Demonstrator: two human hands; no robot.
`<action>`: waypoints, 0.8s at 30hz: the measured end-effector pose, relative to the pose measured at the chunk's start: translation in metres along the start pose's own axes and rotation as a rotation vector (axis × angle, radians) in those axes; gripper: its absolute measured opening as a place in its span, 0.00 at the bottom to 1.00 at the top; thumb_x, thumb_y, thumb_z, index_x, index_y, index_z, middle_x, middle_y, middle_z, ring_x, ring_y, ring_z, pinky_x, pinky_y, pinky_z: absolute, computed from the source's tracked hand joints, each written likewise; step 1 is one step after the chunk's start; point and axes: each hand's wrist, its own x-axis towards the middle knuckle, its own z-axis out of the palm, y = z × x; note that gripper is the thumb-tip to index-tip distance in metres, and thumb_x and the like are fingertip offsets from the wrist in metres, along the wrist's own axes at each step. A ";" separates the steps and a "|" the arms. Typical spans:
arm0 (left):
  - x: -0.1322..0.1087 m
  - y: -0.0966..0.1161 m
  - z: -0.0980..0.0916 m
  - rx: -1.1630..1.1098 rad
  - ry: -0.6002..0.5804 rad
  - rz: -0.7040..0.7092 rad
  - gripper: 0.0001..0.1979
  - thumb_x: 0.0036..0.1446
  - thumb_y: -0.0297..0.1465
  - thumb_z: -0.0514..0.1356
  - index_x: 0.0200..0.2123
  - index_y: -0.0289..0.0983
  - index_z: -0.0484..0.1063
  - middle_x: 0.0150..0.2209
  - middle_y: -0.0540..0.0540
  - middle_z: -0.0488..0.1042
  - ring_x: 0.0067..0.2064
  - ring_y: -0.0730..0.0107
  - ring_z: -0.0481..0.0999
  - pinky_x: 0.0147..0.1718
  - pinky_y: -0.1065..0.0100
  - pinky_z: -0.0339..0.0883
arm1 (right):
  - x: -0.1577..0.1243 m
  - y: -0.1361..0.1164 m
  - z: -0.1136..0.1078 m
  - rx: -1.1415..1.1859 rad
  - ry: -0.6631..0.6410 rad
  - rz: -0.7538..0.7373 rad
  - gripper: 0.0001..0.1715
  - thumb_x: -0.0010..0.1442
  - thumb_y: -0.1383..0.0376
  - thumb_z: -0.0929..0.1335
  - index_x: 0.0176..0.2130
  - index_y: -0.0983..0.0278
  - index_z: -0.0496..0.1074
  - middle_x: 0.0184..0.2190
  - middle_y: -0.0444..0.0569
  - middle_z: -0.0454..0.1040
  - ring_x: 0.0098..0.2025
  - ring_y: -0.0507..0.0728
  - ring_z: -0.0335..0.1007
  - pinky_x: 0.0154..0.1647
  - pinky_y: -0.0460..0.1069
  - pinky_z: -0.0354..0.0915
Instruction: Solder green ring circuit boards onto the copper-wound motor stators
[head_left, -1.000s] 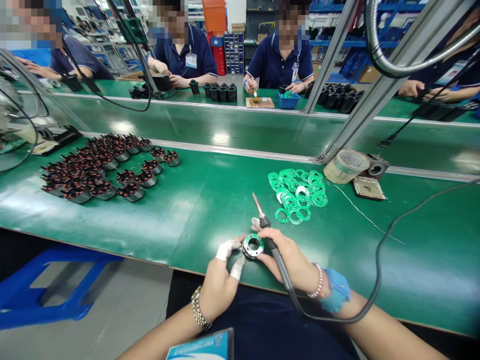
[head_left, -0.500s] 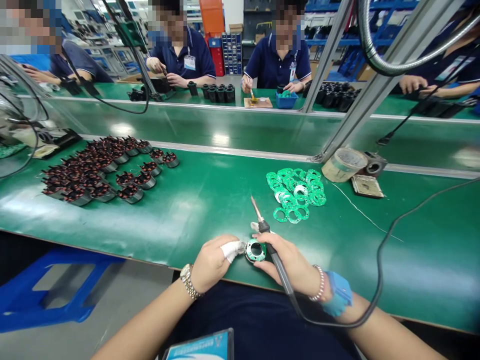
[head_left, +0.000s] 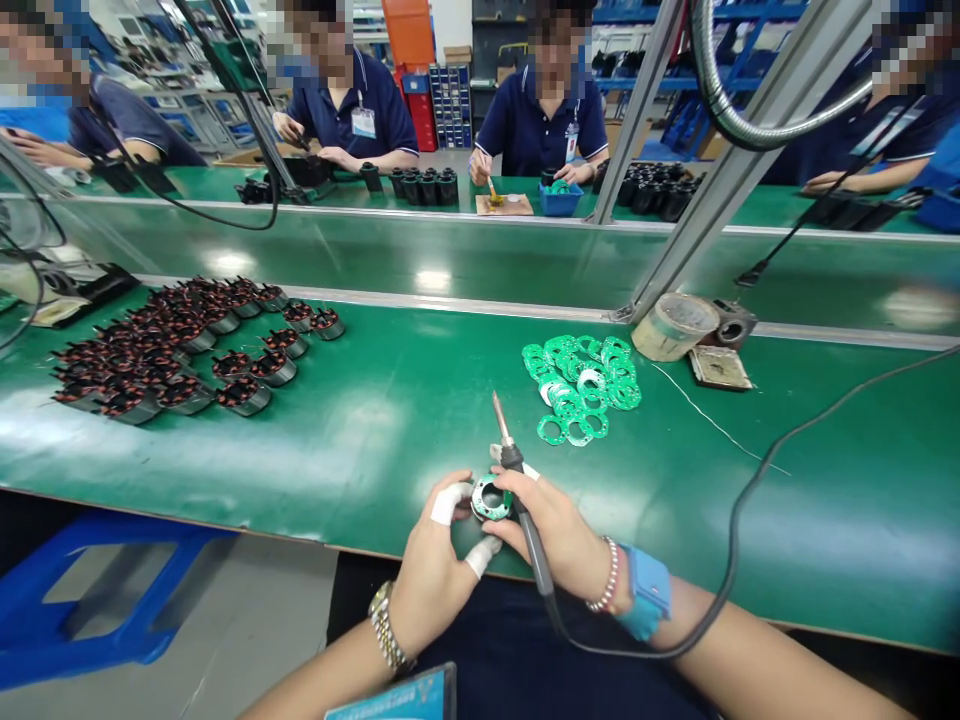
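Head view: at lower centre of the frame, your right hand (head_left: 562,525) pinches the green-topped part (head_left: 484,509); the soldering iron (head_left: 533,548) slants across it, probably leaving fingertips free. Your left hand (head_left: 435,575) curves alongside, its grip unclear.

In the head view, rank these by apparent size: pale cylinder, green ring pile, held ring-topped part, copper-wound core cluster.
1. copper-wound core cluster
2. green ring pile
3. pale cylinder
4. held ring-topped part, smallest despite being nearer the camera
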 end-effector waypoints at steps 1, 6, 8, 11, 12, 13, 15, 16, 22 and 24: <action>0.005 -0.002 0.000 0.034 -0.003 -0.013 0.27 0.46 0.26 0.60 0.50 0.36 0.57 0.46 0.38 0.68 0.44 0.60 0.72 0.41 0.58 0.70 | 0.004 0.000 -0.002 0.008 -0.004 0.006 0.23 0.55 0.62 0.67 0.49 0.61 0.59 0.43 0.53 0.69 0.43 0.57 0.70 0.43 0.51 0.68; 0.054 -0.019 -0.006 0.237 -0.009 -0.018 0.31 0.48 0.33 0.61 0.54 0.34 0.54 0.47 0.37 0.69 0.47 0.56 0.71 0.46 0.56 0.66 | 0.021 0.024 -0.031 -0.226 0.074 0.005 0.18 0.57 0.64 0.65 0.48 0.62 0.61 0.41 0.53 0.69 0.42 0.59 0.68 0.42 0.55 0.68; 0.081 -0.029 -0.013 0.343 0.033 -0.042 0.32 0.49 0.36 0.60 0.55 0.33 0.52 0.48 0.36 0.69 0.49 0.57 0.70 0.47 0.59 0.66 | 0.024 0.044 -0.042 -0.409 0.077 0.006 0.17 0.57 0.65 0.65 0.47 0.63 0.63 0.42 0.56 0.68 0.44 0.62 0.66 0.44 0.59 0.66; 0.122 -0.046 -0.033 0.479 0.037 -0.047 0.37 0.51 0.40 0.59 0.58 0.30 0.48 0.52 0.34 0.66 0.51 0.61 0.69 0.48 0.64 0.64 | 0.023 0.072 -0.046 -0.548 0.036 -0.023 0.16 0.58 0.65 0.63 0.47 0.65 0.65 0.38 0.56 0.70 0.43 0.64 0.67 0.46 0.62 0.65; 0.134 -0.051 -0.043 0.513 0.038 -0.040 0.37 0.51 0.42 0.58 0.58 0.30 0.49 0.54 0.35 0.65 0.53 0.61 0.67 0.50 0.65 0.63 | 0.021 0.078 -0.045 -0.567 0.032 -0.037 0.16 0.59 0.66 0.62 0.47 0.65 0.65 0.38 0.56 0.70 0.43 0.64 0.68 0.47 0.63 0.64; 0.145 -0.056 -0.055 0.548 0.045 -0.035 0.36 0.52 0.43 0.57 0.58 0.31 0.50 0.56 0.36 0.62 0.56 0.61 0.64 0.52 0.65 0.60 | 0.019 0.082 -0.042 -0.575 0.036 -0.049 0.16 0.59 0.66 0.61 0.48 0.64 0.65 0.38 0.56 0.71 0.45 0.64 0.68 0.48 0.64 0.63; 0.163 -0.064 -0.082 0.632 0.081 -0.043 0.33 0.53 0.45 0.54 0.57 0.33 0.54 0.59 0.37 0.56 0.60 0.57 0.56 0.56 0.60 0.53 | 0.014 0.087 -0.036 -0.564 0.050 -0.065 0.16 0.60 0.68 0.60 0.48 0.63 0.65 0.40 0.56 0.71 0.50 0.65 0.65 0.47 0.63 0.65; 0.171 -0.069 -0.097 0.678 0.107 -0.062 0.32 0.53 0.45 0.54 0.57 0.34 0.55 0.61 0.37 0.53 0.61 0.54 0.52 0.57 0.56 0.48 | 0.012 0.088 -0.033 -0.553 0.058 -0.069 0.17 0.59 0.68 0.60 0.48 0.63 0.65 0.41 0.56 0.71 0.52 0.65 0.63 0.46 0.62 0.66; 0.210 -0.114 -0.189 0.883 0.176 -0.311 0.33 0.50 0.47 0.55 0.55 0.33 0.59 0.58 0.30 0.54 0.58 0.38 0.52 0.52 0.43 0.45 | 0.013 0.085 -0.021 -0.501 0.054 -0.111 0.17 0.58 0.69 0.61 0.48 0.64 0.64 0.49 0.58 0.67 0.56 0.66 0.58 0.48 0.62 0.65; 0.223 -0.129 -0.207 0.913 0.119 -0.377 0.33 0.47 0.47 0.57 0.54 0.36 0.60 0.56 0.32 0.59 0.56 0.41 0.58 0.51 0.46 0.50 | 0.015 0.084 -0.020 -0.482 0.057 -0.126 0.17 0.58 0.70 0.61 0.48 0.64 0.63 0.50 0.58 0.66 0.56 0.65 0.58 0.48 0.62 0.65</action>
